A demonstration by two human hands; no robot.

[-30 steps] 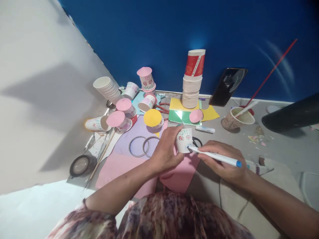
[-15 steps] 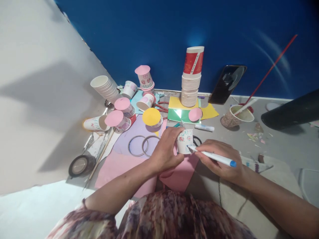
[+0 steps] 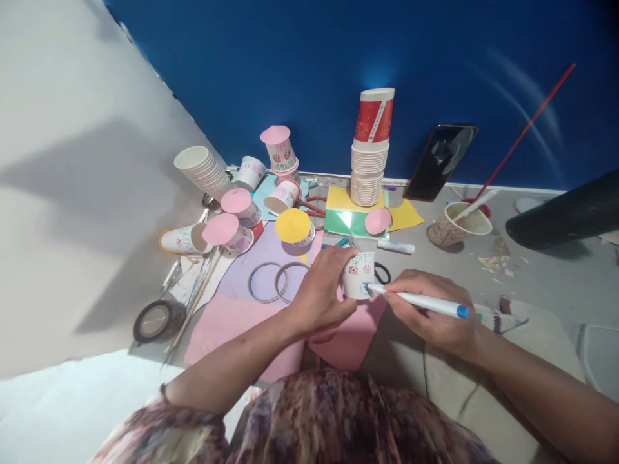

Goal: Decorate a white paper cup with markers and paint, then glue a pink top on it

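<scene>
My left hand [image 3: 325, 283] grips a small white paper cup [image 3: 356, 278] between thumb and fingers, above the pink paper [image 3: 242, 332]. Red flowers and green lettering are drawn on its side, with a small blue outline lower down. A white felt-tip pen [image 3: 425, 303] with a blue end is pinched in my right hand [image 3: 432, 312]; its tip meets the cup near the blue outline. Just behind the cup lie black scissor handles [image 3: 383, 273] and a white pen cap or marker [image 3: 396, 247]. Two thin rings [image 3: 265, 282] rest on lilac paper left of my left hand.
Several decorated cups with paper discs, one with a yellow disc [image 3: 293, 225], stand at the back left. A tall cup stack [image 3: 370, 174] is behind my hands. A phone [image 3: 441, 161] leans on the blue wall. Black tape [image 3: 153, 321] lies left; a patterned cup [image 3: 449, 233] holds sticks at right.
My right hand and the pen have shifted slightly to the right, the pen lying flatter. The blue outline on the cup shows more plainly. My left hand keeps its hold.
</scene>
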